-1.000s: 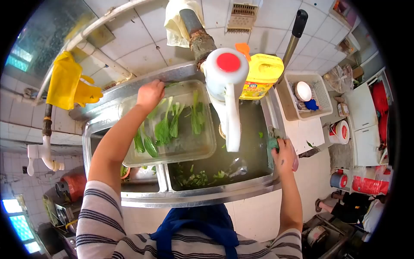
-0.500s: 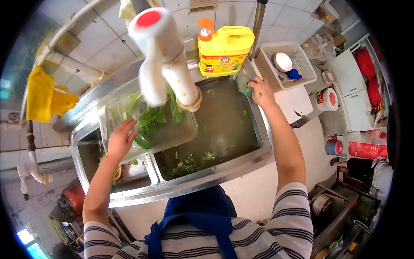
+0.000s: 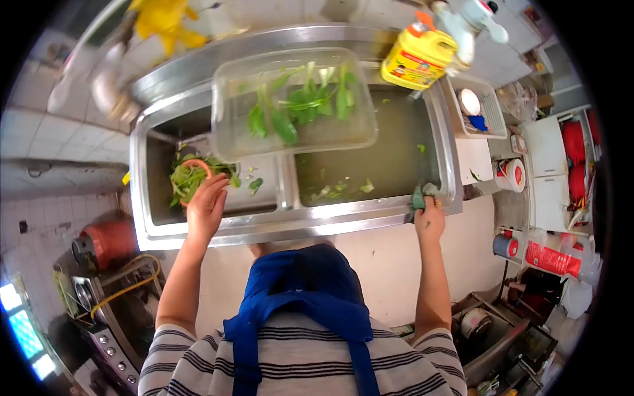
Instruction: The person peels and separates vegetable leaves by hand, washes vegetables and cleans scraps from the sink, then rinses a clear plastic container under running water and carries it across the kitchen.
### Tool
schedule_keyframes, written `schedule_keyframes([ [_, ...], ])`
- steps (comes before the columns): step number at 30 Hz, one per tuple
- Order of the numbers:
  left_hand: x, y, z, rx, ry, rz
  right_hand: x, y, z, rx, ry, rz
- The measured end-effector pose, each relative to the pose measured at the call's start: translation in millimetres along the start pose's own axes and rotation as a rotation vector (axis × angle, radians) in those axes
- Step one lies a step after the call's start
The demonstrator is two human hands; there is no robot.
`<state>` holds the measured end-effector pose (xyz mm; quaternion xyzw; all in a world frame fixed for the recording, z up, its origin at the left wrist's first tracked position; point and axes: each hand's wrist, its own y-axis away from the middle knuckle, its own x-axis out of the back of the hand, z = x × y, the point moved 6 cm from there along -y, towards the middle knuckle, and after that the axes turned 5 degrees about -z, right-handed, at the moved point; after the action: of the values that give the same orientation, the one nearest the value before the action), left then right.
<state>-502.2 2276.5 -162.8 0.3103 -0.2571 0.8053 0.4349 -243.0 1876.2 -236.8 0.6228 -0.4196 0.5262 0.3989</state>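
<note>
My left hand [image 3: 207, 201] is over the front of the left basin, fingers stretched out and nothing visible in it. Its fingertips are beside an orange ring-shaped rim [image 3: 198, 163] with leafy scraps [image 3: 185, 181] around it. At the sink's front right corner, my right hand [image 3: 430, 214] grips a wet green cloth [image 3: 417, 200] against the metal edge. A clear plastic tub [image 3: 228, 142] with green leafy vegetables [image 3: 307, 104] rests across the back of both basins. The right basin holds murky water [image 3: 396, 158] with floating leaf bits [image 3: 337, 191].
A yellow detergent jug [image 3: 419, 58] and a white tap [image 3: 462, 33] stand behind the sink's right end. Right of them is a white basket [image 3: 492, 122] with a bowl. Yellow gloves [image 3: 165, 23] hang at upper left; a red gas cylinder [image 3: 105, 244] is at left.
My left hand has moved from the tub to the front of the left basin. My right hand has slid the cloth along the right rim toward the front corner. The view has shifted.
</note>
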Motion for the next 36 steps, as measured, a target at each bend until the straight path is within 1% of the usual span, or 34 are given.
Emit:
schedule_keyframes([
  [2, 21, 23, -14, 0.040, 0.048, 0.018, -9, 20, -50, 0.059, -0.029, -0.006],
  [3, 32, 39, -27, 0.029, 0.005, 0.024, -13, 34, -79, 0.072, -0.029, 0.000],
  [5, 54, 71, -51, 0.002, -0.047, 0.037, -22, 61, -142, 0.179, -0.104, 0.011],
  [7, 80, 106, -78, 0.051, -0.010, 0.080, -37, 87, -200, 0.222, -0.087, -0.014],
  [9, 105, 145, -109, 0.198, 0.072, 0.072, -48, 113, -256, 0.290, -0.082, -0.058],
  [10, 117, 164, -123, 0.255, 0.094, 0.101, -51, 122, -280, 0.259, -0.071, -0.069],
  [11, 130, 183, -136, 0.270, 0.092, 0.120, -54, 131, -305, 0.227, -0.062, -0.078],
  [12, 143, 199, -147, 0.277, 0.049, 0.136, -57, 139, -331, 0.250, -0.063, -0.078],
  [13, 153, 215, -156, 0.284, 0.008, 0.150, -62, 146, -355, 0.284, -0.136, -0.109],
  [14, 161, 230, -166, 0.327, 0.057, 0.174, -67, 155, -377, 0.312, -0.206, -0.144],
  [16, 175, 255, -179, 0.370, 0.065, 0.201, -73, 173, -426, 0.399, -0.242, -0.208],
  [19, 189, 281, -192, 0.431, 0.092, 0.266, -91, 184, -484, 0.475, -0.363, -0.189],
  [20, 193, 289, -194, 0.455, 0.105, 0.295, -101, 179, -497, 0.499, -0.355, -0.193],
  [22, 201, 304, -195, 0.459, 0.070, 0.339, -121, 163, -525, 0.460, -0.609, -0.346],
  [23, 206, 311, -194, 0.449, 0.031, 0.358, -135, 152, -531, 0.238, -0.768, -0.543],
  [25, 208, 334, -200, 0.492, 0.031, 0.411, -114, 142, -563, 0.377, -0.764, -0.344],
  [27, 205, 354, -203, 0.531, 0.035, 0.452, -92, 145, -601, 0.630, -0.746, -0.118],
  [28, 202, 364, -207, 0.604, 0.085, 0.459, -76, 157, -623, 0.729, -0.724, -0.012],
  [29, 198, 372, -211, 0.673, 0.136, 0.465, -74, 168, -639, 0.736, -0.670, -0.186],
  [30, 196, 374, -210, 0.671, 0.135, 0.465, -84, 179, -655, 0.727, -0.615, -0.354],
  [31, 193, 375, -212, 0.685, 0.149, 0.467, -103, 191, -667, 0.859, -0.621, -0.362],
  [32, 190, 374, -212, 0.698, 0.164, 0.467, -109, 210, -675, 0.936, -0.478, -0.420],
  [33, 188, 369, -211, 0.689, 0.164, 0.466, -117, 228, -678, 0.979, -0.412, -0.533],
  [34, 187, 363, -210, 0.675, 0.164, 0.471, -113, 241, -678, 0.997, -0.409, -0.497],
  [35, 187, 356, -209, 0.665, 0.164, 0.475, -120, 249, -676, 1.011, -0.306, -0.446],
  [36, 187, 349, -208, 0.661, 0.164, 0.476, -115, 252, -671, 1.060, -0.315, -0.434],
])
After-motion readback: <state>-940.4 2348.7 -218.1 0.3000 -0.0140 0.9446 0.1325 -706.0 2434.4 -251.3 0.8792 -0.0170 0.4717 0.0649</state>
